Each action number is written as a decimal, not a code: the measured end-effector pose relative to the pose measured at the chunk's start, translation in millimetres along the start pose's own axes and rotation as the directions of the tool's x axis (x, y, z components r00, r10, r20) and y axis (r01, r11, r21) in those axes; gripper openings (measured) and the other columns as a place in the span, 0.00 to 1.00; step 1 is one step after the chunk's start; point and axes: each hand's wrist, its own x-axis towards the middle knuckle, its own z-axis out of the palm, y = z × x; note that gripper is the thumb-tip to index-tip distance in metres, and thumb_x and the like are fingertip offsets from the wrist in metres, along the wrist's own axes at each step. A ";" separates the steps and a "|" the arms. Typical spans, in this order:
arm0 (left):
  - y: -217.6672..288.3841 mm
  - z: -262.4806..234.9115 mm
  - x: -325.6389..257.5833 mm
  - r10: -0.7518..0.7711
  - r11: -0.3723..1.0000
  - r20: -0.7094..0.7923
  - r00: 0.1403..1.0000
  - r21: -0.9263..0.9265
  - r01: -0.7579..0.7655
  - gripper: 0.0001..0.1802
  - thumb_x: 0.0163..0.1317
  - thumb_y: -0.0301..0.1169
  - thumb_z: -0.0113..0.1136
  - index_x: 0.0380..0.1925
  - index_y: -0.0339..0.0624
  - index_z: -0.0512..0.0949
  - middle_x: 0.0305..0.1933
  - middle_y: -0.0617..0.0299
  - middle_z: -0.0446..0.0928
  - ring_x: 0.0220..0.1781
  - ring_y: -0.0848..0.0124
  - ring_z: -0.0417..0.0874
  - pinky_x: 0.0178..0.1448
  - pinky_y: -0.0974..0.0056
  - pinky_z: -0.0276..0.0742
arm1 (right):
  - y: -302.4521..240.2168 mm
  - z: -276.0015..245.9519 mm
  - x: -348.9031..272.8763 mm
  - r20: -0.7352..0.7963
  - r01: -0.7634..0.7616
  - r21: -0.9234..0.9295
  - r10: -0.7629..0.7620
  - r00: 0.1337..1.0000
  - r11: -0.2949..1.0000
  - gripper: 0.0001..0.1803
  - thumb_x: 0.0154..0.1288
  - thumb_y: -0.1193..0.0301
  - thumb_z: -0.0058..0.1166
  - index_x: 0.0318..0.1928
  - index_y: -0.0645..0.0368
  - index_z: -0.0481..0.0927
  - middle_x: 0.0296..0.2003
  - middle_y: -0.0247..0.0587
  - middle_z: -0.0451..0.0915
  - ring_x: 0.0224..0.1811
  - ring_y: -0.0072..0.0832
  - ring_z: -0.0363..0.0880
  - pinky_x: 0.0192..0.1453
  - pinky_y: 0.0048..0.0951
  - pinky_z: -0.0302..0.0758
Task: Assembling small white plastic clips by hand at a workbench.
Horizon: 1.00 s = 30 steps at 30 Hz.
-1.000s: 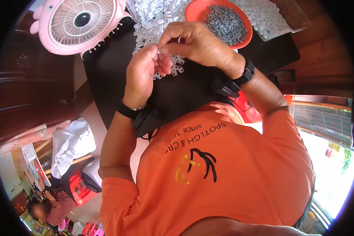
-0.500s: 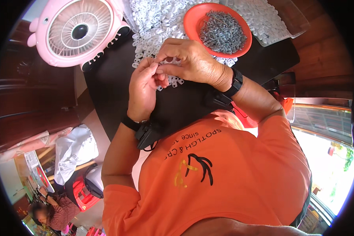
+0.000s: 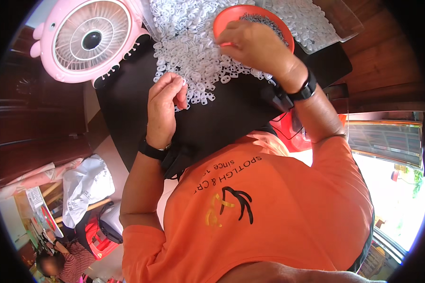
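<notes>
My left hand [image 3: 164, 106] is closed in a pinch on a small white plastic piece [image 3: 183, 82], which shows at the tips of thumb and forefinger. Beside it, loose white plastic pieces with holes [image 3: 193, 59] spread in a heap over the black tabletop [image 3: 212, 118]. My right hand [image 3: 257, 45] hangs above the orange-red bowl [image 3: 219, 26], its fingers bent and the thumb apart from them. Nothing shows between them. Small grey metal pins or screws [image 3: 264, 20] fill the bowl, partly hidden by this hand.
A pink fan [image 3: 92, 40] stands at the left of the table. At the far right is a clear plastic tub [image 3: 311, 28] of white pieces. A white bag [image 3: 87, 186] and a red stool [image 3: 101, 243] are at lower left, near another person [image 3: 71, 257].
My hands, together before, are now apart. The right has moved up and right to the bowl. The left has stayed near the heap, with a white piece now visible at its fingertips.
</notes>
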 end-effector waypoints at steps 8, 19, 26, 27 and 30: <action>-2.3 2.2 1.9 -0.013 0.999 0.031 0.999 0.029 0.012 0.12 0.67 0.34 0.45 0.28 0.40 0.71 0.22 0.66 0.68 0.22 0.77 0.68 0.28 0.73 0.63 | 47.7 16.1 -5.2 0.215 -0.055 -0.154 0.088 0.973 0.987 0.09 0.58 0.67 0.51 0.35 0.57 0.79 0.35 0.38 0.78 0.40 0.39 0.77 0.43 0.39 0.73; -3.4 2.8 1.4 -0.017 0.999 0.052 0.998 0.051 0.015 0.11 0.65 0.34 0.45 0.28 0.40 0.71 0.22 0.66 0.69 0.23 0.77 0.70 0.29 0.73 0.64 | 52.5 7.2 -10.2 0.222 0.008 -0.047 0.002 0.975 0.999 0.09 0.60 0.68 0.48 0.34 0.57 0.80 0.34 0.40 0.79 0.39 0.41 0.78 0.44 0.40 0.72; -4.3 0.8 1.6 -0.024 0.999 0.063 0.998 0.039 0.022 0.12 0.66 0.35 0.45 0.28 0.40 0.71 0.22 0.66 0.69 0.23 0.76 0.70 0.29 0.73 0.64 | 64.8 19.4 -5.0 0.194 -0.047 -0.112 0.068 0.979 0.993 0.09 0.59 0.66 0.50 0.34 0.56 0.80 0.31 0.41 0.79 0.36 0.41 0.78 0.41 0.39 0.73; -4.5 0.2 1.4 -0.020 0.999 0.061 0.998 0.040 0.017 0.12 0.66 0.35 0.45 0.28 0.40 0.71 0.22 0.66 0.69 0.22 0.76 0.70 0.29 0.73 0.64 | 62.9 17.6 -3.3 0.127 -0.032 -0.119 0.047 0.991 0.992 0.09 0.59 0.66 0.51 0.34 0.56 0.80 0.30 0.40 0.79 0.34 0.40 0.78 0.39 0.38 0.73; -3.6 1.4 0.4 -0.008 0.999 0.052 0.999 0.031 0.006 0.12 0.66 0.35 0.44 0.28 0.40 0.70 0.23 0.65 0.69 0.24 0.75 0.70 0.31 0.72 0.65 | 49.9 1.1 -2.4 0.028 -0.209 0.046 0.208 0.978 0.977 0.09 0.61 0.65 0.51 0.34 0.57 0.79 0.28 0.42 0.79 0.31 0.40 0.78 0.36 0.37 0.73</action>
